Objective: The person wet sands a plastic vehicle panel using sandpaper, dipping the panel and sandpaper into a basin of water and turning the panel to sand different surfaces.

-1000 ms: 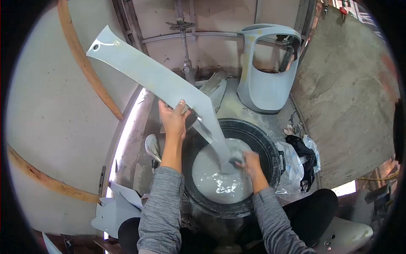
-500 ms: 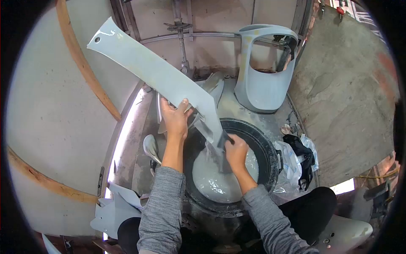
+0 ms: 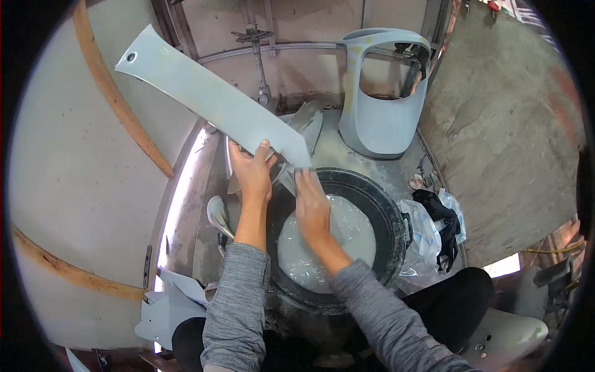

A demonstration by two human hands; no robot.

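Note:
My left hand (image 3: pixel 251 173) is closed round the edge of a long pale grey plastic panel (image 3: pixel 207 99), its thumb on the upper face. The panel slants from upper left down over a black tub (image 3: pixel 395 254). At its lower end my right hand (image 3: pixel 314 208) presses against the surface, fingers pointing up and slightly blurred. Whatever lies under those fingers is hidden. Cloudy whitish water (image 3: pixel 353 248) with foam stands in the tub below. The panel's lowest part is covered by my right hand.
A large grey plastic shell (image 3: pixel 381 127) with an opening stands behind the tub. Plastic bags (image 3: pixel 421 232) and a black cloth (image 3: pixel 443 229) lie to the right. A rounded, mirror-like piece (image 3: pixel 218 214) is at left, with grey panels (image 3: pixel 167 313) near my left knee.
My right hand has moved up and left along the panel's lower end. A dark piece seen by it earlier is now out of sight. My left hand keeps its hold; the view has shifted slightly.

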